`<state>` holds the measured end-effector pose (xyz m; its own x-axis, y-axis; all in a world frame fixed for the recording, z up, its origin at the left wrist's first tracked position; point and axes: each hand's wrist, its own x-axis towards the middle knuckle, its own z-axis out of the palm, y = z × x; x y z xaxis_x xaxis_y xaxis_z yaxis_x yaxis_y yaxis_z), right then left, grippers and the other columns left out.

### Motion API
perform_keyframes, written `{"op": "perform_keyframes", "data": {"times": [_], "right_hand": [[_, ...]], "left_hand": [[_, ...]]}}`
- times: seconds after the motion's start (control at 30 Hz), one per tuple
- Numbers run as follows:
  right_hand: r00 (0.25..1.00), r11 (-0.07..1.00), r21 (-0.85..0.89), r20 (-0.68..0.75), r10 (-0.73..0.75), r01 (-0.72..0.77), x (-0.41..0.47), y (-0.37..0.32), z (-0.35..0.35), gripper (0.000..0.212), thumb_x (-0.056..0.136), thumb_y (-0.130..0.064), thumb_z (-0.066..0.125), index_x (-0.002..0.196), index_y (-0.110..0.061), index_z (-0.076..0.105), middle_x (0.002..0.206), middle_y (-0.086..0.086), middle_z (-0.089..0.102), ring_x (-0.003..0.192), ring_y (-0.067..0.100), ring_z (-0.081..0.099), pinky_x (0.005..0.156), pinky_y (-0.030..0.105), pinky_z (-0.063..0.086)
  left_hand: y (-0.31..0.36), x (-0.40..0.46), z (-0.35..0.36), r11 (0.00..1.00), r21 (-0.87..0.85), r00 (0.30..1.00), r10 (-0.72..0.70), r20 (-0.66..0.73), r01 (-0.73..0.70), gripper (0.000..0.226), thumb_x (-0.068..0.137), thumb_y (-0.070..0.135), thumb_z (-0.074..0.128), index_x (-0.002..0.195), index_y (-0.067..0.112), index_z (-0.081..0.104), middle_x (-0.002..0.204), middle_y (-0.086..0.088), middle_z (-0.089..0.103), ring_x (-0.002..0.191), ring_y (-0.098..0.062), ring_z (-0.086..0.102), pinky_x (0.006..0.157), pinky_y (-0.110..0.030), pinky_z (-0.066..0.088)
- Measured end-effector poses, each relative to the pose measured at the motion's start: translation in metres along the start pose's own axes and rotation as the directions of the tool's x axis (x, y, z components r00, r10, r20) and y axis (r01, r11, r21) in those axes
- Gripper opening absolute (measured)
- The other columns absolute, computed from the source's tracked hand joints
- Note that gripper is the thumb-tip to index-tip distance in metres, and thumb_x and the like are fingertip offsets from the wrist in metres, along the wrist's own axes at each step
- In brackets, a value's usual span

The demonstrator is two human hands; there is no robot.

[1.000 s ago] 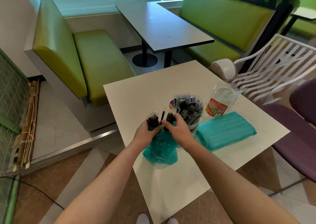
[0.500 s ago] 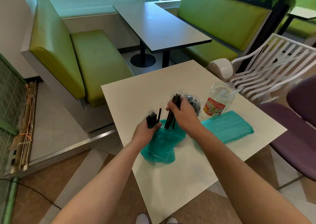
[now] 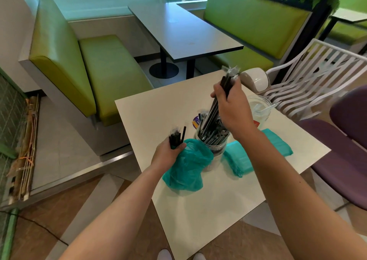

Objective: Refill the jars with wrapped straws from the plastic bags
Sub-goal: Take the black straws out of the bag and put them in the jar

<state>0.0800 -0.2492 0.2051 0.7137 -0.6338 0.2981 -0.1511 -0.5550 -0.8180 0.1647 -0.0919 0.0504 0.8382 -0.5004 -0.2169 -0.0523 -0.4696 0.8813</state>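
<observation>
A clear jar [image 3: 213,154] packed with black wrapped straws stands on the white table [image 3: 208,210]. Above it, my right hand [image 3: 232,109] grips a bundle of black wrapped straws [image 3: 228,81], held steeply with the lower ends in the jar's mouth. My left hand [image 3: 167,154] clutches the neck of a teal plastic bag [image 3: 186,166] with a few black straws [image 3: 176,136] sticking up from it. A second teal bag [image 3: 258,152] lies flat to the right. Behind my right hand stands a second clear jar [image 3: 260,109], partly hidden, holding few straws.
A white slatted chair [image 3: 309,77] and purple seats [image 3: 349,140] stand to the right. Green benches [image 3: 95,71] and a grey table [image 3: 182,31] lie beyond. A white rounded object [image 3: 256,79] sits at the table's far corner. The floor drops off left of the table.
My right hand has pulled a bundle of straws out of the teal bag, lifted it, and carried it over the full jar. My left hand stays on the bag's neck.
</observation>
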Motion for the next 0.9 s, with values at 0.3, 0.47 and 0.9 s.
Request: {"op": "perform_keyframes", "data": {"times": [0.3, 0.47, 0.9], "right_hand": [[0.963, 0.956, -0.251, 0.179, 0.201, -0.152, -0.01, 0.047, 0.03, 0.036, 0.091, -0.032, 0.064, 0.114, -0.003, 0.058, 0.113, 0.014, 0.059, 0.104, 0.029, 0.058, 0.085, 0.033, 0.046], [0.998, 0.918, -0.391, 0.037, -0.046, 0.056, -0.011, 0.056, 0.034, 0.059, 0.078, -0.028, 0.078, 0.128, -0.025, 0.046, 0.121, 0.002, 0.056, 0.11, 0.022, 0.051, 0.092, 0.036, 0.043], [0.924, 0.53, -0.757, 0.307, -0.229, 0.383, -0.028, 0.1, 0.057, 0.06, 0.101, -0.041, 0.04, 0.154, -0.02, 0.02, 0.163, 0.002, 0.007, 0.15, 0.026, 0.007, 0.117, 0.053, -0.004]], "left_hand": [[-0.001, 0.001, -0.001, 1.0, 0.012, 1.0, -0.015, -0.001, 0.015, 0.04, 0.091, 0.04, 0.065, 0.125, 0.02, 0.058, 0.115, 0.003, 0.063, 0.101, -0.014, 0.054, 0.086, -0.029, 0.041], [-0.001, 0.002, 0.0, 1.0, 0.004, 1.0, -0.022, 0.003, 0.022, 0.042, 0.091, 0.04, 0.065, 0.127, 0.019, 0.057, 0.12, 0.001, 0.063, 0.102, -0.014, 0.054, 0.087, -0.029, 0.041], [-0.001, 0.005, 0.0, 0.999, -0.015, 0.999, -0.037, 0.001, 0.037, 0.043, 0.091, 0.04, 0.065, 0.127, 0.019, 0.057, 0.116, 0.004, 0.063, 0.102, -0.014, 0.054, 0.088, -0.029, 0.042]]}}
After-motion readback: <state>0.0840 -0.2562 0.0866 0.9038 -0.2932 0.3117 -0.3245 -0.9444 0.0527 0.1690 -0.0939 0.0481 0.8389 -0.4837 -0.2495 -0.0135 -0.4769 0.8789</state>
